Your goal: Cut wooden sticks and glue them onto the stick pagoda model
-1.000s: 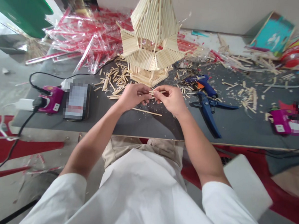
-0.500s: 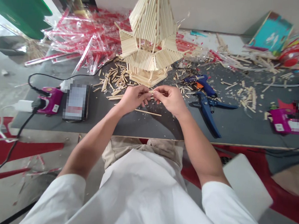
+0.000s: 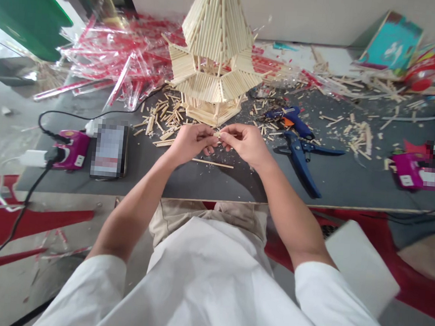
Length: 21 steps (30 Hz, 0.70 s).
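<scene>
My left hand (image 3: 189,143) and my right hand (image 3: 246,144) meet above the dark table (image 3: 201,179), fingertips pinching the same short wooden stick (image 3: 220,134) between them. A longer loose stick (image 3: 213,163) lies on the table just below my hands. Right behind them stands a tall tiered tower model (image 3: 213,56) built of pale sticks, with several cut stick pieces (image 3: 162,117) scattered at its left foot.
A blue cutter (image 3: 301,157) and a blue glue gun (image 3: 292,119) lie right of my hands. A phone (image 3: 109,149) and a purple plug block (image 3: 70,149) with cables sit at left. Red-and-clear wrappers (image 3: 112,62) pile at back left; another purple block (image 3: 410,172) at right.
My hands stay together on the small stick, fingers shifting slightly. The view has drifted a little, so everything sits slightly lower and left.
</scene>
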Available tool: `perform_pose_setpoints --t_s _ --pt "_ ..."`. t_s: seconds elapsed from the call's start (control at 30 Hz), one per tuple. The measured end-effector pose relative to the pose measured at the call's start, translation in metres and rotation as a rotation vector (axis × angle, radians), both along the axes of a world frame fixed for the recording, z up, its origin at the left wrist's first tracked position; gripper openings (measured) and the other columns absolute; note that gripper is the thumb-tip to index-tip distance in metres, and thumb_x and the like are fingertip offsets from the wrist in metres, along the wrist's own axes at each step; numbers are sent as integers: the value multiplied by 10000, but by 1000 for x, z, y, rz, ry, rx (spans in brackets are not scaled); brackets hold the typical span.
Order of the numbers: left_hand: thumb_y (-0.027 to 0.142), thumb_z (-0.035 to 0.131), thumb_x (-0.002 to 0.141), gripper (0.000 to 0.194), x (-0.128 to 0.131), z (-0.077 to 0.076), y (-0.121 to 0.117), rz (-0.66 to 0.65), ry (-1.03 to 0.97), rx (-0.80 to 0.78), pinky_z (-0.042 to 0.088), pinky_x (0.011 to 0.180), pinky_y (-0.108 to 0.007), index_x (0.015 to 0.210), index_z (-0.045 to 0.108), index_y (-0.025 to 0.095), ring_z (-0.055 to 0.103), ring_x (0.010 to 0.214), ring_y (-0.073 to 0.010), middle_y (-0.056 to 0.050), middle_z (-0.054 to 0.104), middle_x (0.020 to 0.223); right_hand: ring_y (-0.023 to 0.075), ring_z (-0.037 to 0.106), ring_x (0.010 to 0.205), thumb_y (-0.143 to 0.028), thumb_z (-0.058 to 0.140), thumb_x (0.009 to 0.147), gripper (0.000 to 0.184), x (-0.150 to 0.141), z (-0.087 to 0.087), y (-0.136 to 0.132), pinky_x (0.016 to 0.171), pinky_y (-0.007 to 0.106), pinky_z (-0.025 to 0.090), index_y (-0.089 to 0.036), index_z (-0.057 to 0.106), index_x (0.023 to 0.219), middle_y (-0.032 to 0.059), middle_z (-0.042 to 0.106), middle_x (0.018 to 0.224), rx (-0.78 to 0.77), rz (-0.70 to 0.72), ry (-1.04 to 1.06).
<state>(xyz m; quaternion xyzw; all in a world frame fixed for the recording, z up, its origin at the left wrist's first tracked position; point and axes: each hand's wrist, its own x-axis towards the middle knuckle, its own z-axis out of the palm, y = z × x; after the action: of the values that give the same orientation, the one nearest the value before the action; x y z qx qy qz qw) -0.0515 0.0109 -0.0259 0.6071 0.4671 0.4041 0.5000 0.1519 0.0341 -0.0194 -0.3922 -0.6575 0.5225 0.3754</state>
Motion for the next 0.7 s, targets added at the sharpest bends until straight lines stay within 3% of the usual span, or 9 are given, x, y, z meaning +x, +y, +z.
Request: perform_pose_setpoints --t_s 0.23,0.43,0.57,0.7 --pt "476 710 907 358 -1 6 -2 -5 55 36 602 543 -243 875 718 120 712 593 -144 -78 746 752 141 629 599 -560 769 835 375 -1 -2 -1 607 302 545 -193 749 913 15 708 712 -6 3 5" --pt "441 730 891 320 -1 7 -2 21 57 66 593 521 -237 841 715 125 711 568 -149 -68 744 725 157 668 638 -579 789 810 403 1 -1 1 647 328 592 -201 766 948 30 748 759 -54 -5 12" --pt "433 714 898 317 -1 7 -1 64 37 80 582 517 -229 831 706 123 710 566 -146 -69 740 721 209 739 765 -575 800 803 467 27 12 3 772 395 629 -191 774 1068 75 793 899 -41 -34 -37" --pt "435 710 897 320 -2 4 1 71 20 105 584 515 -234 823 707 123 715 572 -152 -61 731 720 278 745 965 -572 704 887 505 79 27 -9 926 474 600 -178 740 1200 128 776 1117 149 -222 -357"
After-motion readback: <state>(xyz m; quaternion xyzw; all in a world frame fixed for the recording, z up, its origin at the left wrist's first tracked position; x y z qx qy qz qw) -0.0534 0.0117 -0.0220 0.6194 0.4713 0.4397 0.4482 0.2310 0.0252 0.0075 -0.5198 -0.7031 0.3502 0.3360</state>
